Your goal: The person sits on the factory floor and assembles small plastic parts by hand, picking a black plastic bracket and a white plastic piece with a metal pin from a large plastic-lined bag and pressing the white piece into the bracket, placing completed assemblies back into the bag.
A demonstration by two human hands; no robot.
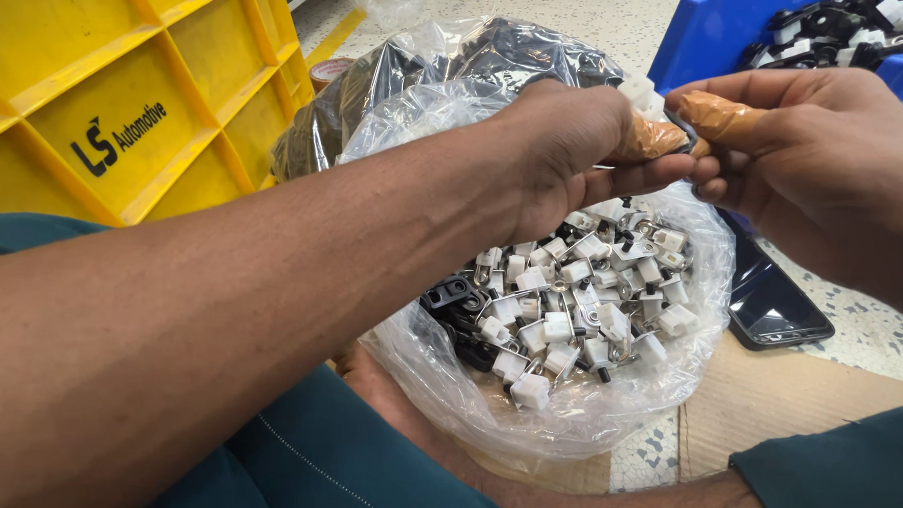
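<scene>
Small part: a dark piece with a white clip, pinched between my two hands just above the open clear bag of clips.
Left hand: my left hand reaches in from the left, fingers closed on the part, one fingertip wrapped in tan tape.
Right hand: my right hand meets it from the right, its taped thumb pressed on the same part.
Direction: the part sits between both sets of fingertips, neither hand nearer; it seems to lie left to right, though I cannot be sure.
Below: white clips and a few black pieces heaped in the bag.
Around: a yellow crate to the left, a blue bin beyond my right hand, a phone on the floor.
Hidden: my fingers cover most of the part, so I cannot make out its shape.
</scene>
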